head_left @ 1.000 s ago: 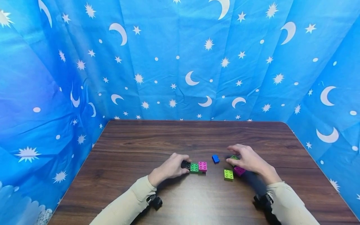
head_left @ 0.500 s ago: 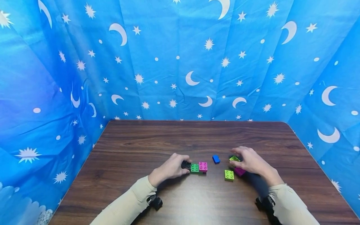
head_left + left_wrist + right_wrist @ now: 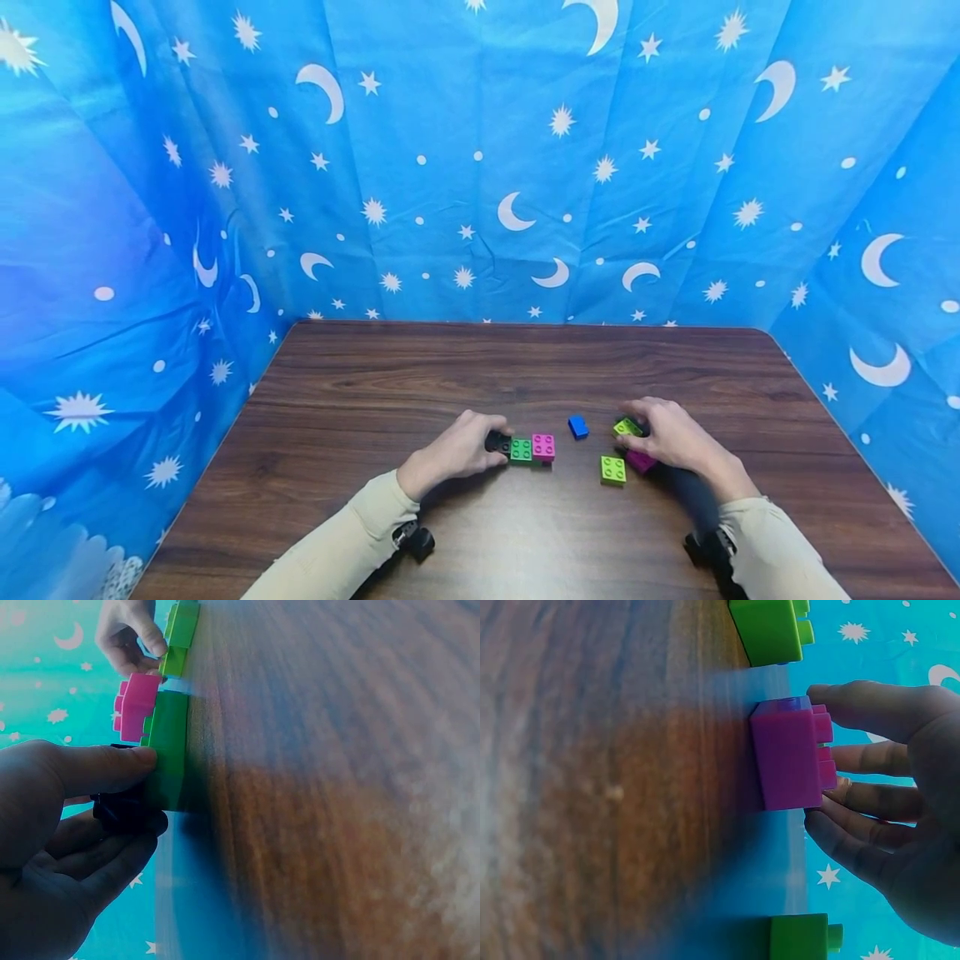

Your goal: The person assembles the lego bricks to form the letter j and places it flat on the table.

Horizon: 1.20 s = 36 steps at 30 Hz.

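Note:
My left hand (image 3: 457, 446) pinches a black toy brick (image 3: 124, 810) between thumb and fingers. That brick joins a green toy brick (image 3: 521, 451), with a pink toy brick (image 3: 543, 446) raised at the right end. My right hand (image 3: 675, 435) hovers with spread, bent fingers over a lime toy brick (image 3: 626, 427) and a magenta toy brick (image 3: 640, 462). In the right wrist view the fingers (image 3: 870, 799) stand behind the magenta brick (image 3: 789, 757), thumb apart from the others. No brick shows in their grasp, though the far side is hidden.
A second lime brick (image 3: 612, 471) sits left of the magenta one, and a small blue brick (image 3: 577, 427) lies farther back. Another green brick (image 3: 799, 937) shows low in the right wrist view. Blue star-and-moon cloth (image 3: 420, 183) surrounds the wooden table (image 3: 360, 367).
My right hand has drawn slightly right and nearer, uncovering more of the lime brick. The left hand keeps its pinch on the black brick. The bricks look unmoved apart from a small camera shift.

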{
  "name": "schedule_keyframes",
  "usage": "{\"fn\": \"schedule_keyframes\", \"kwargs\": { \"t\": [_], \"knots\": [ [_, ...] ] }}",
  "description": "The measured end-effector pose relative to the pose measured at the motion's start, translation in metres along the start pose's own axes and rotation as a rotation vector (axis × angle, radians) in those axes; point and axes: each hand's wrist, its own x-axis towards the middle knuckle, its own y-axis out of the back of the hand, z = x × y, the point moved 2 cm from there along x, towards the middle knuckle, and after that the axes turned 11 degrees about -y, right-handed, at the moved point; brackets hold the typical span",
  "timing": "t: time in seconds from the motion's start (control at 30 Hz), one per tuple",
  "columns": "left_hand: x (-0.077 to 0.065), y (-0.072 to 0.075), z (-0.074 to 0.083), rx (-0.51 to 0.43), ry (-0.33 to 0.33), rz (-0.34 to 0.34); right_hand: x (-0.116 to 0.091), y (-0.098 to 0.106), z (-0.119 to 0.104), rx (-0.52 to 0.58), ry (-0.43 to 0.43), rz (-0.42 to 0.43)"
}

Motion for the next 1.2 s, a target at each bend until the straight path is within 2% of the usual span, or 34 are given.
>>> {"fn": "schedule_keyframes", "kwargs": {
  "t": [0.63,1.2],
  "knots": [
    [0.0004,-0.0013,-0.0026,0.019,0.002,-0.010,-0.0025,-0.0039,0.0008,0.043,-0.070,-0.034],
    [0.0003,-0.0002,-0.0012,0.032,-0.003,-0.010,-0.0022,-0.0055,-0.0008,0.031,-0.129,-0.072]
  ]
}}
